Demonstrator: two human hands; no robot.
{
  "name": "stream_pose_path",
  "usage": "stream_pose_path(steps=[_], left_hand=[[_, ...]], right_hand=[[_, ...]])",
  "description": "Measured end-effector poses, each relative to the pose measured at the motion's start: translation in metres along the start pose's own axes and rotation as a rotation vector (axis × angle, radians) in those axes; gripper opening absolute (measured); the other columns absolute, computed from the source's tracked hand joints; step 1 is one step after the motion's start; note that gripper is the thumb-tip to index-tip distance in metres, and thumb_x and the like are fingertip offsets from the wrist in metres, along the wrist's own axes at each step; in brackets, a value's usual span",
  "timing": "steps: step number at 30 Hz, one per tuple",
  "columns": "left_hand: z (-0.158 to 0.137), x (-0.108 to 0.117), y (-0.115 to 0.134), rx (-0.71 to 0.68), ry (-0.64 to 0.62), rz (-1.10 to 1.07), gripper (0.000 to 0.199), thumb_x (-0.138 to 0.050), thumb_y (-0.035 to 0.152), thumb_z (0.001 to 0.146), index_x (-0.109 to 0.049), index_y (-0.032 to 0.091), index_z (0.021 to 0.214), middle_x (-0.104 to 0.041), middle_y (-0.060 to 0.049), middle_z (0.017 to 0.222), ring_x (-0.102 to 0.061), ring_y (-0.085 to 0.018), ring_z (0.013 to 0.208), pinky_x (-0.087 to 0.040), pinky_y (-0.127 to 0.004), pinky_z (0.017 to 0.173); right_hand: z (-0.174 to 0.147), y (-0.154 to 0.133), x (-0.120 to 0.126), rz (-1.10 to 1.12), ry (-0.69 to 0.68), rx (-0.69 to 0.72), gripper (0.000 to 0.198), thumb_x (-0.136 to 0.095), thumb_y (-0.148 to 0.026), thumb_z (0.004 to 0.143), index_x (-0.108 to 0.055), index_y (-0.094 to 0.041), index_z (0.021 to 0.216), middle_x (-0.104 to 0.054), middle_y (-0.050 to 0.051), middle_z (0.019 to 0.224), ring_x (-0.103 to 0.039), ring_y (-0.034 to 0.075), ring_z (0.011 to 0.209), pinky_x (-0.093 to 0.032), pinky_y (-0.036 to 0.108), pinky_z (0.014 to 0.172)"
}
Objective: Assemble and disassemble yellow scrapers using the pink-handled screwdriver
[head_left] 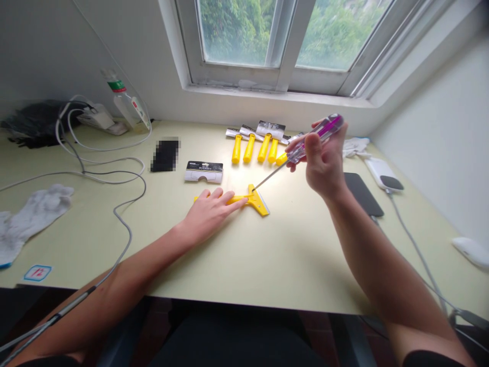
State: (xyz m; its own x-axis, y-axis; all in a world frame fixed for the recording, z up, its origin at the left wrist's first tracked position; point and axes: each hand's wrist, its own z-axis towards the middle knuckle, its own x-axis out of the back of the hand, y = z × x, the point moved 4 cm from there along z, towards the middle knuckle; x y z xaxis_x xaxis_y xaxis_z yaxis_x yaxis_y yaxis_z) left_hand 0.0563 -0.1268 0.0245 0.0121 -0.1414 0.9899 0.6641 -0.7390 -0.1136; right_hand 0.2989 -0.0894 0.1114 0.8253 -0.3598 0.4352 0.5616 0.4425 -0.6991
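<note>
Two bare arms reach over the table (290, 265). Left hand (208, 211) lies flat, pinning the yellow scraper (256, 200) mid-table. Right hand (324, 160) grips a purple screwdriver (305, 145), its tip touching the scraper. More yellow scrapers (255, 148) lie behind

Left forearm stretched forward from the lower left, left hand (208, 210) pressed flat and palm-down, fingers (229, 198) extended together and pointing right. Right forearm rising from the lower right, wrist bent, right hand (323, 163) raised higher and curled closed, thumb up along the front. Remaining right fingers mostly hidden, apparently wrapped tight.
</note>
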Motion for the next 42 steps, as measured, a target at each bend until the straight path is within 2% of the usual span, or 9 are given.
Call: stream_pose_path(steps=[7,12,16,22,27,32,35,38,42], left_hand=[[0.0,-0.002,-0.001,-0.003,0.006,-0.014,0.061,-0.038,0.004,0.091,-0.044,0.037,0.143,-0.06,-0.005,0.12,-0.052,-0.024,0.101,-0.037,-0.035,0.078],[0.007,-0.001,0.005,-0.011,0.032,-0.07,0.053,-0.048,0.009,0.087,-0.052,0.03,0.135,-0.06,-0.007,0.115,-0.053,-0.025,0.103,-0.04,-0.035,0.08],[0.026,-0.001,0.013,-0.07,0.092,-0.103,0.021,-0.046,0.024,0.097,-0.062,0.02,0.109,-0.062,-0.008,0.111,-0.055,-0.024,0.1,-0.044,-0.034,0.078],[0.043,-0.01,0.013,-0.153,0.123,-0.072,0.024,-0.04,0.011,0.097,-0.064,0.018,0.095,-0.066,-0.007,0.099,-0.056,-0.021,0.091,-0.045,-0.032,0.074],[0.04,-0.014,0.008,-0.192,0.178,-0.102,0.027,-0.039,0.011,0.097,-0.065,0.017,0.097,-0.068,-0.007,0.105,-0.056,-0.021,0.096,-0.048,-0.033,0.08],[0.038,-0.014,0.008,-0.202,0.189,-0.142,0.029,-0.039,0.011,0.096,-0.067,0.018,0.096,-0.068,-0.009,0.104,-0.057,-0.021,0.097,-0.049,-0.034,0.081],[0.037,-0.013,0.009,-0.171,0.19,-0.18,0.028,-0.04,0.011,0.095,-0.067,0.018,0.095,-0.069,-0.01,0.101,-0.058,-0.021,0.096,-0.049,-0.033,0.079],[0.035,-0.012,0.01,-0.161,0.193,-0.182,0.026,-0.041,0.011,0.095,-0.066,0.017,0.093,-0.069,-0.01,0.101,-0.058,-0.021,0.095,-0.048,-0.033,0.076],[0.035,-0.012,0.01,-0.19,0.184,-0.124,0.026,-0.039,0.011,0.096,-0.064,0.016,0.09,-0.07,-0.009,0.103,-0.058,-0.021,0.095,-0.046,-0.033,0.076]], right_hand=[[0.002,0.006,0.002,-0.09,-0.059,-0.04,0.05,-0.031,-0.064,0.096,-0.034,-0.028,0.13,-0.071,0.009,0.099,-0.07,0.02,0.069,-0.053,0.036,0.058],[0.002,-0.019,0.013,-0.158,-0.163,0.052,0.049,-0.045,-0.062,0.092,-0.045,-0.025,0.124,-0.07,0.008,0.106,-0.07,0.023,0.085,-0.057,0.041,0.07],[0.007,-0.048,0.02,-0.287,-0.117,0.153,0.05,-0.058,-0.05,0.088,-0.047,-0.024,0.129,-0.07,0.006,0.099,-0.069,0.023,0.085,-0.055,0.04,0.076],[0.011,-0.067,0.035,-0.49,0.015,0.134,0.036,-0.046,-0.049,0.096,-0.061,-0.019,0.11,-0.065,0.004,0.077,-0.066,0.024,0.082,-0.052,0.038,0.077],[0.006,-0.063,0.035,-0.388,-0.226,0.161,0.031,-0.041,-0.039,0.099,-0.055,-0.025,0.122,-0.066,0.001,0.093,-0.064,0.018,0.082,-0.051,0.033,0.075],[0.011,-0.056,0.038,-0.526,0.026,0.083,0.04,-0.039,-0.05,0.099,-0.056,-0.019,0.116,-0.067,0.005,0.086,-0.065,0.021,0.082,-0.051,0.036,0.075],[0.009,-0.062,0.039,-0.545,-0.044,0.201,0.027,-0.045,-0.039,0.097,-0.06,-0.02,0.109,-0.068,0.007,0.092,-0.065,0.022,0.086,-0.05,0.038,0.08],[0.004,-0.068,0.041,-0.368,-0.193,0.313,0.025,-0.046,-0.029,0.095,-0.06,-0.022,0.115,-0.068,0.007,0.107,-0.064,0.02,0.09,-0.051,0.036,0.08],[0.003,-0.065,0.043,-0.479,-0.033,0.205,0.037,-0.04,-0.044,0.099,-0.06,-0.02,0.117,-0.069,0.008,0.091,-0.065,0.02,0.076,-0.049,0.036,0.075]])
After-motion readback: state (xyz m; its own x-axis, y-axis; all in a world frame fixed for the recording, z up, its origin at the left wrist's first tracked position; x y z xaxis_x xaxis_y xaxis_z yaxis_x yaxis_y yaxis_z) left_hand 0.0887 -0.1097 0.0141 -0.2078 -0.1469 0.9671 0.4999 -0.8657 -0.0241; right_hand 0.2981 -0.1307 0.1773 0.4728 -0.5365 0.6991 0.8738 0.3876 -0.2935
